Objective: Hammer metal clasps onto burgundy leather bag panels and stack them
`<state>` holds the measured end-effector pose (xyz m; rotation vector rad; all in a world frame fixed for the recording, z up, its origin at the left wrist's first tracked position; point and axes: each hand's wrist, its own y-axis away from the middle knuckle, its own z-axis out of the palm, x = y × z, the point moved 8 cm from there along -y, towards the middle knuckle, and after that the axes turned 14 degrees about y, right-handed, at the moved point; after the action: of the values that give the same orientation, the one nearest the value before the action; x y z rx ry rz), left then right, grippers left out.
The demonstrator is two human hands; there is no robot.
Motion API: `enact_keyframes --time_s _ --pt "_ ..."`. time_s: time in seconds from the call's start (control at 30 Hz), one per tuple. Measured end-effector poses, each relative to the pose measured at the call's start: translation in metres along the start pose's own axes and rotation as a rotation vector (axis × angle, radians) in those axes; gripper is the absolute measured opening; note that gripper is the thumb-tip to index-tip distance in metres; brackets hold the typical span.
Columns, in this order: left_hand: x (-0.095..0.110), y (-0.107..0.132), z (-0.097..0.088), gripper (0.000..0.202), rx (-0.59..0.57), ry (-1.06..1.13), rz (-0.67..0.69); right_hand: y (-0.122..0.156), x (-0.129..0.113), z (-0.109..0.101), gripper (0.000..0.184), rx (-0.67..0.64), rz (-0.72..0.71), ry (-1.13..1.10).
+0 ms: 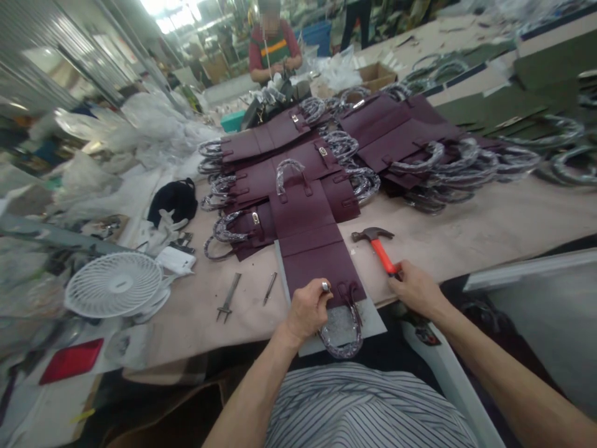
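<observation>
A flat maroon leather bag piece (313, 249) lies in front of me on a grey mat (373, 314), its plastic-wrapped handle (345, 336) hanging over the table edge. My left hand (305, 308) is closed, pinching a small metal fitting (325, 287) upright on the near end of the leather. My right hand (415, 287) is wrapped round the orange grip of a claw hammer (379, 244), whose head rests on the table to the right of the piece.
Stacks of maroon bags (396, 140) with wrapped handles fill the table behind. A pair of pliers (228, 298) and a thin punch (269, 288) lie left of the mat. A white fan (114, 285) and a phone (175, 260) sit at left. Another person (273, 46) works at the far end.
</observation>
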<state>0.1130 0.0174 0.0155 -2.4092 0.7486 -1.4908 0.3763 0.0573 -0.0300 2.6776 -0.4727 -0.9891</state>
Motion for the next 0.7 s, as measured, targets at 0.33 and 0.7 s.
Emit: enact_keyframes --time_s 0.33,0.7 --pt "-0.006 0.004 0.007 0.014 -0.004 -0.014 -0.032 0.069 -0.071 -0.054 0.036 0.038 -0.237 -0.145" --pt "-0.007 0.005 0.008 0.014 0.003 -0.044 -0.017 0.165 -0.128 -0.107 0.031 0.551 -1.022 0.653"
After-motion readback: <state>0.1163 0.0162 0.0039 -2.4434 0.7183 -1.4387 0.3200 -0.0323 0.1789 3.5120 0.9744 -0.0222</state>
